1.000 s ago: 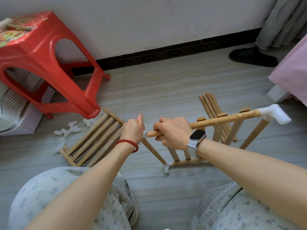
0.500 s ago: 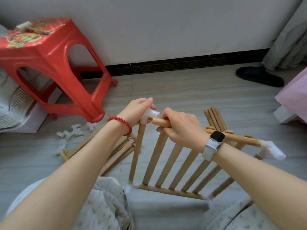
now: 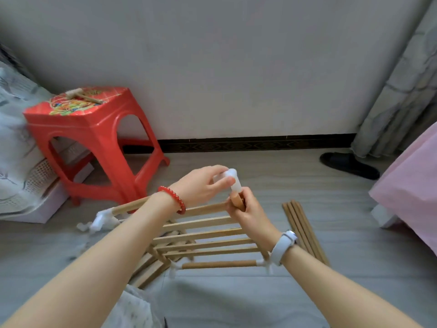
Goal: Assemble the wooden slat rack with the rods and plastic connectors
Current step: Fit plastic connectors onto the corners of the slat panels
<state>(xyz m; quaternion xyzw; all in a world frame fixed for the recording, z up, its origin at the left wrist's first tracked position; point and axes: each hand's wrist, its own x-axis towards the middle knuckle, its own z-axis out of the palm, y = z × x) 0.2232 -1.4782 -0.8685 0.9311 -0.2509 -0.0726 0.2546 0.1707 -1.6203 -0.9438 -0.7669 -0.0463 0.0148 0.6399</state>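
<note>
A wooden slat panel (image 3: 203,240) with rods on its edges is held above the floor in front of me, its slats running left to right. My right hand (image 3: 248,209) grips the upper end of the panel's right rod. My left hand (image 3: 203,185) pinches a white plastic connector (image 3: 233,181) that sits on that rod end. More white connectors cap the panel's far left corner (image 3: 104,215) and both ends of its near rod (image 3: 218,264). A second slat panel (image 3: 149,268) lies on the floor underneath.
A bundle of loose wooden rods (image 3: 305,230) lies on the floor to the right. Loose white connectors (image 3: 82,226) lie at left. A red plastic stool (image 3: 94,140) with a small wooden mallet (image 3: 81,97) stands at left. A black slipper (image 3: 347,165) and pink bedding (image 3: 411,197) are right.
The panel has been turned so its slats run sideways and its right rod stands upright. My left hand moved onto the white connector at the rod's top. The camera tilted up.
</note>
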